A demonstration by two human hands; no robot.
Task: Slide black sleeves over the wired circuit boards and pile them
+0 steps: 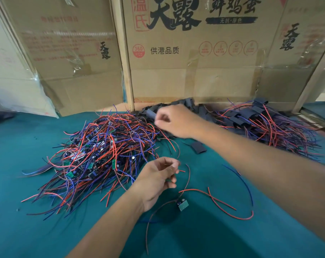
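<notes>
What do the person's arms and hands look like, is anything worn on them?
Both forearms are bare all the way to the bottom edge of the picture: no sleeves show. The left hand and the right hand wear no gloves, and no watch, bracelet or ring shows on either wrist or on any finger in view. The right hand's fingers are blurred, so fine detail there cannot be told.

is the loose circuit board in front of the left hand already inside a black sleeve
No, the green circuit board lies bare on the teal table, uncovered.
</notes>
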